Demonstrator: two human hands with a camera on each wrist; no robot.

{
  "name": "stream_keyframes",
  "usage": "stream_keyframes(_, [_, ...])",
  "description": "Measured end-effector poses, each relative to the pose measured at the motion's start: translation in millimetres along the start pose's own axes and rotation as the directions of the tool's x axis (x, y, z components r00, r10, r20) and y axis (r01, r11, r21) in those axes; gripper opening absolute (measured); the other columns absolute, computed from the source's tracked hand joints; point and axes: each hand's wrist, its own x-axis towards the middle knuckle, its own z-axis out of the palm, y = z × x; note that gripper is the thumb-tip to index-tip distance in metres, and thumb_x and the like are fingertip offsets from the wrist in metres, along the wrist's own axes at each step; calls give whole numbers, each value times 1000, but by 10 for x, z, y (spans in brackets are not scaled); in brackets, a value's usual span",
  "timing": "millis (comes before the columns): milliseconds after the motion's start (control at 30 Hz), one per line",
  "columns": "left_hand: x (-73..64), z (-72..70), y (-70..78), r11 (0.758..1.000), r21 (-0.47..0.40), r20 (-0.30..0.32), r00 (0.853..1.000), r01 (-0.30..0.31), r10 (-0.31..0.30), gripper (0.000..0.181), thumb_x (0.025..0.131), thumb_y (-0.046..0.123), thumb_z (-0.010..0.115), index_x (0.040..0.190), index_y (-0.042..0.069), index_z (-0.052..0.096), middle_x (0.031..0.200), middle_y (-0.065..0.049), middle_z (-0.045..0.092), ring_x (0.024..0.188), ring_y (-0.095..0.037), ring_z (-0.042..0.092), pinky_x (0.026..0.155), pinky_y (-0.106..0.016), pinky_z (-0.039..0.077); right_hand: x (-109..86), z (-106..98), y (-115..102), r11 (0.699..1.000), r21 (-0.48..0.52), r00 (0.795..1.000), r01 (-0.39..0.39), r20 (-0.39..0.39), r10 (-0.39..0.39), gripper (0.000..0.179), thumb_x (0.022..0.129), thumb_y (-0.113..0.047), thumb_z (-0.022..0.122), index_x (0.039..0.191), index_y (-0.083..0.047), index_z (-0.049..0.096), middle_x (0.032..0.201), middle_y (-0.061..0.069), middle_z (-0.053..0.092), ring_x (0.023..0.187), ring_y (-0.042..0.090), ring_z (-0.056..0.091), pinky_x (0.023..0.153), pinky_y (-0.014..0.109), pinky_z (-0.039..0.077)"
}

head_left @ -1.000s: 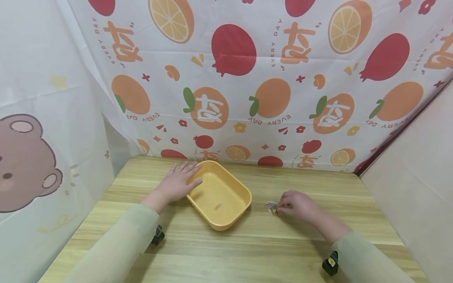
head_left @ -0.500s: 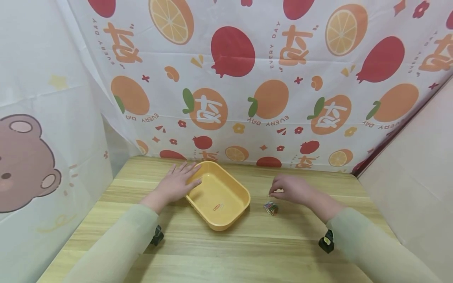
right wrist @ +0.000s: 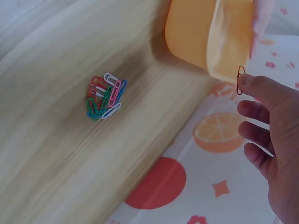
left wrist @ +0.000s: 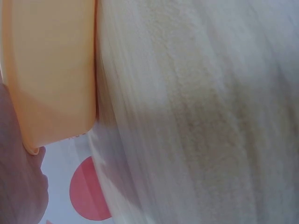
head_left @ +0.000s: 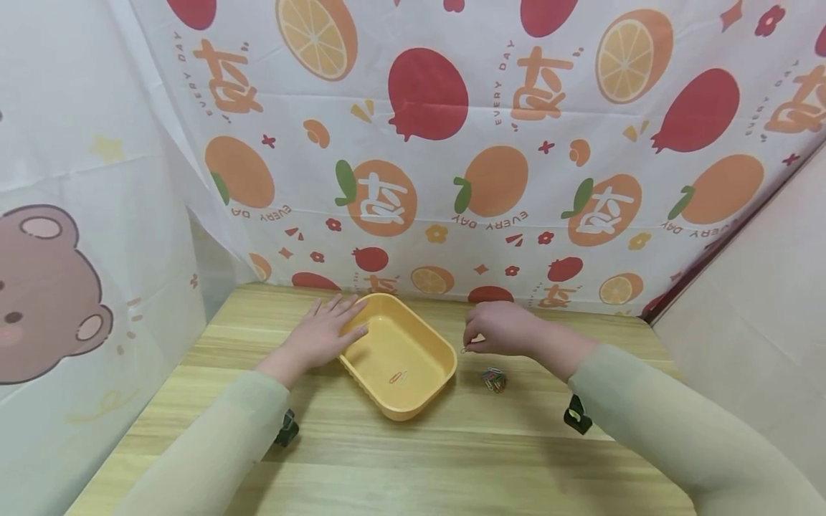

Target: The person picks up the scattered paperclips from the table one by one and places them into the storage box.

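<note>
My right hand (head_left: 500,328) pinches a paper clip (right wrist: 240,80) between thumb and fingertip, in the air close to the right side of a yellow tray (head_left: 422,328). In the right wrist view the clip looks orange-red. Spread over the tray's left rim, my left hand (head_left: 320,333) rests with straight fingers; the left wrist view shows only part of it beside the tray's outer wall. On the tray floor lie a red paper clip (head_left: 396,378) and a pale one beside it. A small pile of coloured paper clips (right wrist: 105,97) sits on the table to the right of the tray.
The wooden table (head_left: 387,473) meets a fruit-printed cloth (head_left: 432,165) along its back edge. A white cloth with a bear print (head_left: 45,294) hangs on the left, and a pale panel (head_left: 761,301) stands on the right.
My right hand has left the clip pile and travelled left with a paper clip, up to the tray's side. The left hand and the tray have stayed in place.
</note>
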Motion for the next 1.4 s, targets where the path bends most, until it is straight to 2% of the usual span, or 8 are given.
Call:
stream_keyframes(300, [8, 3, -6, 1000, -7, 2, 1000, -2, 2, 80, 95, 75, 21, 158, 27, 26, 163, -2, 22, 150, -37, 14, 119, -60, 1, 254, 50, -146, 991, -79, 994, 109, 19, -107, 9, 87, -27, 77, 79, -24, 77, 74, -13, 58, 71, 6, 56, 60, 23, 47])
stream_keyframes(467, [6, 6, -4, 1000, -4, 5, 1000, 2, -2, 78, 96, 74, 22, 159, 28, 25, 163, -2, 21, 150, -36, 14, 119, -60, 1, 411, 111, -233, 985, -106, 989, 139, 73, -131, 9, 88, -29, 76, 81, -23, 77, 76, -12, 59, 71, 7, 57, 62, 24, 48])
stream_keyframes(633, [6, 7, 1, 1000, -5, 9, 1000, 4, -4, 73, 99, 69, 27, 159, 28, 25, 164, -2, 21, 150, -36, 13, 120, -59, 1, 551, 145, -339, 982, -114, 982, 148, 132, -133, 8, 89, -26, 74, 83, -23, 78, 78, -11, 61, 73, 9, 57, 63, 25, 49])
stream_keyframes(833, [9, 14, 0, 1000, -17, 4, 1000, 10, -10, 66, 102, 58, 39, 159, 28, 25, 163, -4, 23, 150, -36, 13, 119, -60, 1, 726, 212, -467, 980, -151, 971, 126, 221, -91, 10, 91, -30, 73, 83, -26, 77, 76, -12, 56, 72, 10, 55, 63, 25, 46])
stream_keyframes(1067, [1, 10, 5, 1000, -10, 5, 1000, 8, -8, 76, 97, 71, 26, 159, 27, 26, 163, -6, 25, 150, -37, 14, 119, -60, 1, 912, 335, -577, 971, -191, 953, 145, 292, -85, 11, 93, -34, 70, 85, -29, 76, 81, -13, 57, 78, 9, 56, 66, 25, 49])
stream_keyframes(1267, [5, 8, -1, 1000, -12, 2, 1000, 7, -7, 73, 99, 69, 29, 159, 27, 26, 163, -5, 24, 150, -37, 15, 119, -61, 2, 1021, 442, -633, 966, -211, 948, 152, 308, -82, 14, 94, -32, 69, 81, -29, 74, 81, -14, 58, 77, 9, 56, 68, 26, 49])
stream_keyframes(1400, [6, 2, 1, 1000, -8, 6, 1000, 9, -9, 76, 97, 72, 25, 159, 28, 25, 163, -3, 23, 150, -36, 14, 119, -61, 3, 1071, 501, -665, 958, -234, 941, 167, 327, -84, 17, 95, -32, 67, 79, -29, 73, 80, -13, 59, 76, 10, 55, 69, 26, 48])
